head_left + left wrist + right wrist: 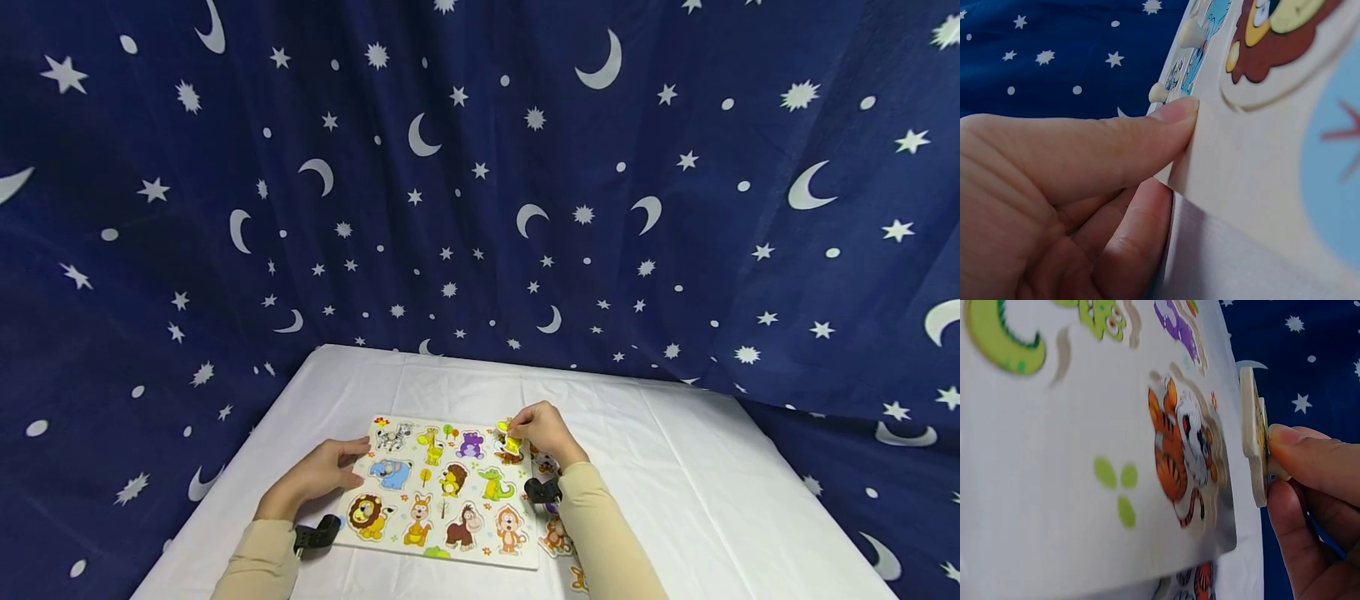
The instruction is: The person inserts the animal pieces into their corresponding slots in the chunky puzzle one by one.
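Note:
A white wooden puzzle board [442,481] with animal pictures lies on the table. My left hand [318,475] grips its left edge; in the left wrist view the thumb [1175,111] lies on the upper face, with a finger lower at the rim. Wooden knobs [1159,92] stand up from that side. With thumb and fingertips my right hand [546,429] pinches a yellow animal puzzle piece [512,442] by its knob. In the right wrist view this piece [1252,434] is edge-on, raised over the corner near the tiger recess [1175,450]. Its picture is mostly hidden.
More animal pieces, among them a monkey piece [555,535] and an orange piece [579,578], lie right of the board, partly under my right forearm. White cloth [675,483] covers the table. A dark blue curtain [480,208] with moons and stars hangs behind.

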Motion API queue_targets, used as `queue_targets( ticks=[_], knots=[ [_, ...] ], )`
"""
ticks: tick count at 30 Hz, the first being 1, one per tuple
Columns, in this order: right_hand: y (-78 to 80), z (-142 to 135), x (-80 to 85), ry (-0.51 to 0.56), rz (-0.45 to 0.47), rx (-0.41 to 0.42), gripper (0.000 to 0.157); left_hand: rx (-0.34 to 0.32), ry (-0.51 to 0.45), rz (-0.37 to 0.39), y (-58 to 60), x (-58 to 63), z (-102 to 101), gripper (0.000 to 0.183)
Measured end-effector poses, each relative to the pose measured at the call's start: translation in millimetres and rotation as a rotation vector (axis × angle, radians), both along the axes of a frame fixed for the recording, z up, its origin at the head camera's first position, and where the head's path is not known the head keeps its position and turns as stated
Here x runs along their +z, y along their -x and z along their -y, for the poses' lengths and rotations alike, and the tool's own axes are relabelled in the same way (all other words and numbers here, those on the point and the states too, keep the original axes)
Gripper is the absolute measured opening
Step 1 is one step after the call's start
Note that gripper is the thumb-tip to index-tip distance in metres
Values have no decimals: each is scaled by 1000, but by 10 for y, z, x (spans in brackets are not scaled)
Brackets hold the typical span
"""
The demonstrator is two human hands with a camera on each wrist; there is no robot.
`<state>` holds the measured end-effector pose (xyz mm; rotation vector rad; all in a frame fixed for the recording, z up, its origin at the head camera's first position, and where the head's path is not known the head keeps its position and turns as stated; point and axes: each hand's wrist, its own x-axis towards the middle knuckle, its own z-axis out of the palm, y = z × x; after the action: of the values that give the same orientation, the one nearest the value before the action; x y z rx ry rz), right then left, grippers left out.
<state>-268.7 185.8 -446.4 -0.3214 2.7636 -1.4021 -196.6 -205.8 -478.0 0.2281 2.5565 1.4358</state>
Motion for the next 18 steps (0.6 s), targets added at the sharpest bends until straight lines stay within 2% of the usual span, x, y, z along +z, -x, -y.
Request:
queue_targets(
  ticks=[10, 18],
  knots=[
    [31, 183, -43, -8, -30, 52, 6, 9, 11, -17, -10, -25, 9, 59],
    [36, 338, 5, -9, -11, 79, 8, -27, 7, -27, 1, -1, 11, 60]
  ],
)
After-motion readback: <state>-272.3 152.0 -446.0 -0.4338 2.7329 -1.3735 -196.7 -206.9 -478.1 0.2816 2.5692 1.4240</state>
